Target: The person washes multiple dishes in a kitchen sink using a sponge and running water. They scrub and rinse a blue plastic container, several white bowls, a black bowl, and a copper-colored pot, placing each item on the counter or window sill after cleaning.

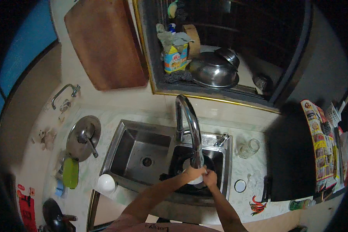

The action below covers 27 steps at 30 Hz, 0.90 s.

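Both my hands are over the right basin of a steel double sink [229,174], under the curved chrome faucet [188,113]. My left hand [195,173] grips a white bowl [196,181], mostly covered by the hands and the faucet head. At the bowl's right side, my right hand [210,177] has its fingers bent around the rim. A dark round pan [209,162] sits in the basin beneath. The left basin [130,156] shows its drain. Another white bowl [106,184] rests on the counter by the sink's front left corner.
To the left are a metal lid [74,145] with a ladle [87,136] and a green container [70,173]. On the right lie a glass jar [250,148], a round jar lid [240,186], red chilies [258,206] and a black cooktop [293,171]. Steel basins [214,71] stand on the windowsill.
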Motion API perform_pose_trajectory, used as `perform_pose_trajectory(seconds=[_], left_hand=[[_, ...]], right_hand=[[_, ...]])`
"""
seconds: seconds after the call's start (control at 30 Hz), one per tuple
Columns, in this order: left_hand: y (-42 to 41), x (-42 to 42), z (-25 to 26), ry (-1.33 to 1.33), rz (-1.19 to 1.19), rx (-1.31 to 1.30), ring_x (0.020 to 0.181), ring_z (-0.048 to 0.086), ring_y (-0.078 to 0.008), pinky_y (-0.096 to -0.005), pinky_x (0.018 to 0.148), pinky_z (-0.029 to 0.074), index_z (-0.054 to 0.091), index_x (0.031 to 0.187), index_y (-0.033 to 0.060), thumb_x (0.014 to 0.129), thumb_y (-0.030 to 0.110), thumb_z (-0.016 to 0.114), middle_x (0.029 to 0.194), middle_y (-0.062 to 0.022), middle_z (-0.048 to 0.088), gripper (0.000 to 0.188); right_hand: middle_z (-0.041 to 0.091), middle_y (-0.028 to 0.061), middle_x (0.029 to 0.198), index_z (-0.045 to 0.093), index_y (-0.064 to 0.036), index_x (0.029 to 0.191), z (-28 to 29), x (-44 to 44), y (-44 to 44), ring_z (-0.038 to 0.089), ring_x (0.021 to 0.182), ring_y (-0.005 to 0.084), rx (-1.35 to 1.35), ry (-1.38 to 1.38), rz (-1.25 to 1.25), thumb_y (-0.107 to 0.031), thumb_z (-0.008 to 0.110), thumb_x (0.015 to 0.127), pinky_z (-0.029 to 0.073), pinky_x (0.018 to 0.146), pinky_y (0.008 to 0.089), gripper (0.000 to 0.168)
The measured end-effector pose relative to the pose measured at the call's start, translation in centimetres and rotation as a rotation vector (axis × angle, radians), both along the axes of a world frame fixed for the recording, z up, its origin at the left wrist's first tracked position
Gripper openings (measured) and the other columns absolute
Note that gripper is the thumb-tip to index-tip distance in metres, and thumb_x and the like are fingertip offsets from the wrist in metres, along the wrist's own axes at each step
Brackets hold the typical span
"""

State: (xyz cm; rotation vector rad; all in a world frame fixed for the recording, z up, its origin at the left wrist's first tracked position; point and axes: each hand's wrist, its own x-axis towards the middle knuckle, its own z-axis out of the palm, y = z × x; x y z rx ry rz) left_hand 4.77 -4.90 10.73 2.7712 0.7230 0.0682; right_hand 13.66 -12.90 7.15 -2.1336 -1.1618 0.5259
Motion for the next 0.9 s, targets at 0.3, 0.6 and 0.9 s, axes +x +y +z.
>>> perform_pose_trajectory(seconds=[0.3, 0.6, 0.9], left_hand=[[3.9, -1.7, -5.1, -0.159, 0.195, -0.227, 0.064, 0.059, -0.0251, -0.0363, 0.053, 0.046, 0.056, 0.065, -0.0066, 0.073, 0.024, 0.052, 0.069, -0.0206, 0.057, 0.032], [-1.0, -6.8, -8.9, -0.071, 0.643, -0.424, 0.06, 0.058, -0.0274, -0.0369, 0.051, 0.047, 0.054, 0.08, -0.003, 0.069, 0.02, 0.054, 0.073, -0.0196, 0.057, 0.026], [2.3, -18.7, 0.2, -0.387, 0.422, 0.381, 0.054, 0.054, -0.0261, -0.0373, 0.046, 0.043, 0.037, 0.113, 0.0017, 0.07, 0.013, 0.051, 0.067, -0.0112, 0.056, 0.047]], right_hand=[[0.057, 0.015, 0.065, 0.057, -0.002, 0.076, 0.4, 1.4, -0.8, 0.056, 0.058, 0.0282, -0.02, -0.131, -0.239, -0.014, 0.056, 0.067, 0.045, 0.055, 0.0365, 0.015], [0.054, 0.0077, 0.068, 0.051, -0.002, 0.086, -5.3, -3.2, 0.6, 0.052, 0.049, 0.0178, 0.098, 1.507, -0.239, -0.015, 0.057, 0.073, 0.04, 0.04, 0.0284, 0.02], [0.054, 0.0153, 0.084, 0.044, 0.0, 0.096, -3.2, -1.4, 0.3, 0.055, 0.075, 0.0308, -0.199, 0.031, 0.208, -0.023, 0.056, 0.071, 0.044, 0.064, 0.0371, 0.036]])
